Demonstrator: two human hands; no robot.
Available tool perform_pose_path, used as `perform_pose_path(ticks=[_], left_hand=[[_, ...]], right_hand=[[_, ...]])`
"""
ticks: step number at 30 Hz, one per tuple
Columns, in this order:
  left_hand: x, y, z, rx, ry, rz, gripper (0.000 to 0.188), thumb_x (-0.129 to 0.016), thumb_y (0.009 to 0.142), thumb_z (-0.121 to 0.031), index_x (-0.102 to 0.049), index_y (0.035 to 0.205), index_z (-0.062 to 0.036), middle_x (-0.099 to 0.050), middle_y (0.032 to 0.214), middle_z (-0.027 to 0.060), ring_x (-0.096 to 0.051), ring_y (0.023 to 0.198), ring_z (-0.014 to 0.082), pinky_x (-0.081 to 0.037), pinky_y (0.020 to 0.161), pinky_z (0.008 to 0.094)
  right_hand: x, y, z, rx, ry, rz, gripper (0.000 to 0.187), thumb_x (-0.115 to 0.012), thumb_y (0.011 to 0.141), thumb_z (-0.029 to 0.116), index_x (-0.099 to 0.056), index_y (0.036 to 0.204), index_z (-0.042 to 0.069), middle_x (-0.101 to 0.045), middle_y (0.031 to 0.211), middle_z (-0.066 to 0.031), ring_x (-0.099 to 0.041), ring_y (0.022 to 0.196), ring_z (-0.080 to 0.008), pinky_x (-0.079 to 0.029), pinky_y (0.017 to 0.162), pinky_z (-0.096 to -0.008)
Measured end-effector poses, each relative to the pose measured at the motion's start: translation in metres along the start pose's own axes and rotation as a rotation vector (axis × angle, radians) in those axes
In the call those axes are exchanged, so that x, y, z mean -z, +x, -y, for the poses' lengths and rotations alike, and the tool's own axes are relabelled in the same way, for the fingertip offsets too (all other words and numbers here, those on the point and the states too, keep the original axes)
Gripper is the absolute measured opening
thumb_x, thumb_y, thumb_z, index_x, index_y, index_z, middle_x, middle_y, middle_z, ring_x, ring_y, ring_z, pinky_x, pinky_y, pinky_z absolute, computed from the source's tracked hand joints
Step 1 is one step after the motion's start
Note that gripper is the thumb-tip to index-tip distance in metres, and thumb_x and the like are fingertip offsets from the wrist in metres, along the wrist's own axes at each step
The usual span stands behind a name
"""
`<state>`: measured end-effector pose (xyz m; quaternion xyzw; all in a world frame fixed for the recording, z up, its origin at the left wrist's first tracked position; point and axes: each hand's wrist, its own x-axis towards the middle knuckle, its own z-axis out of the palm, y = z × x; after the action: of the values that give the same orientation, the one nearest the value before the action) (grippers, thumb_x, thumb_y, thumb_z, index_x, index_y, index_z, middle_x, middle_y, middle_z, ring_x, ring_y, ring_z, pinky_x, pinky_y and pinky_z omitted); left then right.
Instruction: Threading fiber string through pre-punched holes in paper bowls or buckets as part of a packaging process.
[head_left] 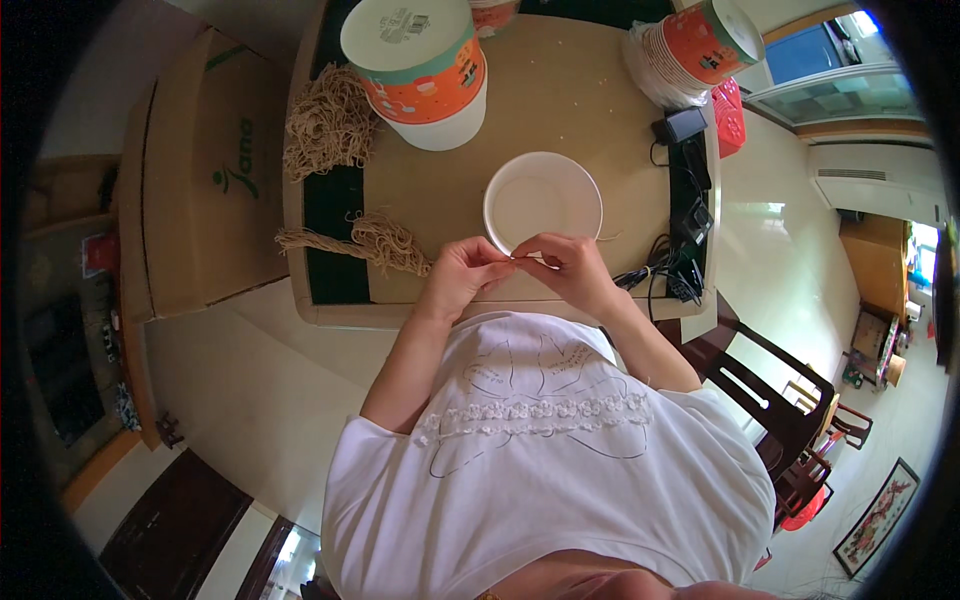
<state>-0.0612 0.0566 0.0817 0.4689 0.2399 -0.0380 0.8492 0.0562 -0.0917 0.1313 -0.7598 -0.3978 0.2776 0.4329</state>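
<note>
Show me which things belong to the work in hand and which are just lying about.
Likely part of the work:
left hand and right hand, pinching a thin piece too small to identify
bowl
tan strands
stacked tubs

Apparently just lying about:
cables
adapter
box

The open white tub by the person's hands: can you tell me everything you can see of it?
The white tub is round and open-topped, with a narrow rim and a smooth, pale inside that looks like coated paper or plastic. It stands upright on the brown board. Its near rim lies beside the left hand and right hand; whether they touch it, I can't tell.
</note>
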Motion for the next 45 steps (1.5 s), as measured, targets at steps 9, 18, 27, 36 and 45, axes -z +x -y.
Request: perform_pose_path(ticks=[9, 18, 27, 36, 45], left_hand=[[-0.010, 0.007, -0.005, -0.460, 0.795, -0.131, 0.011, -0.066, 0.075, 0.003, -0.060, 0.081, -0.0039, -0.061, 0.093, 0.0049, -0.057, 0.087, 0.0166, -0.048, 0.075, 0.0316], [0.004, 0.047, -0.014, -0.904, 1.790, 0.016, 0.004, -0.058, 0.080, -0.011, -0.060, 0.080, -0.0075, -0.063, 0.088, 0.0073, -0.059, 0.101, 0.0243, -0.038, 0.103, 0.0465], [-0.021, 0.057, -0.017, -0.344, 0.774, -0.257, 0.019, -0.060, 0.085, -0.015, -0.058, 0.076, 0.0016, -0.059, 0.060, 0.0064, -0.059, 0.057, 0.0169, -0.043, 0.052, 0.0354], [-0.016, 0.038, -0.021, 0.054, -0.045, -0.231, 0.020, -0.048, 0.092, -0.018, -0.063, 0.090, -0.0041, -0.063, 0.085, 0.0010, -0.060, 0.074, 0.0084, -0.050, 0.067, 0.0240], [-0.013, 0.038, -0.018, 0.044, -0.083, -0.073, 0.027, -0.046, 0.090, -0.011, -0.063, 0.108, -0.0010, -0.065, 0.100, 0.0065, -0.063, 0.088, 0.0131, -0.053, 0.079, 0.0285]], right_hand=[[-0.008, -0.003, -0.013, -0.150, -0.016, -0.030, 0.010, -0.069, 0.079, 0.013, -0.065, 0.086, 0.007, -0.052, 0.059, -0.0079, -0.045, 0.048, -0.0138, -0.039, 0.048, -0.0289], [0.016, -0.016, -0.015, -0.160, 0.056, -0.288, 0.007, -0.067, 0.079, 0.006, -0.063, 0.084, 0.005, -0.036, 0.054, 0.0014, -0.031, 0.051, -0.0058, -0.029, 0.046, -0.0236], [0.002, -0.009, -0.045, -0.320, 0.434, -0.377, 0.008, -0.067, 0.082, 0.002, -0.061, 0.087, 0.001, -0.059, 0.083, -0.0035, -0.059, 0.075, -0.0073, -0.050, 0.067, -0.0225], [-0.007, 0.011, -0.026, -0.005, 0.122, -0.353, 0.010, -0.066, 0.078, 0.000, -0.062, 0.087, 0.002, -0.063, 0.095, -0.0073, -0.064, 0.081, -0.0172, -0.053, 0.067, -0.0265], [-0.010, 0.009, -0.021, 0.015, -0.072, -0.363, 0.010, -0.068, 0.077, 0.005, -0.061, 0.084, 0.003, -0.064, 0.099, -0.0085, -0.064, 0.078, -0.0218, -0.053, 0.065, -0.0292]])
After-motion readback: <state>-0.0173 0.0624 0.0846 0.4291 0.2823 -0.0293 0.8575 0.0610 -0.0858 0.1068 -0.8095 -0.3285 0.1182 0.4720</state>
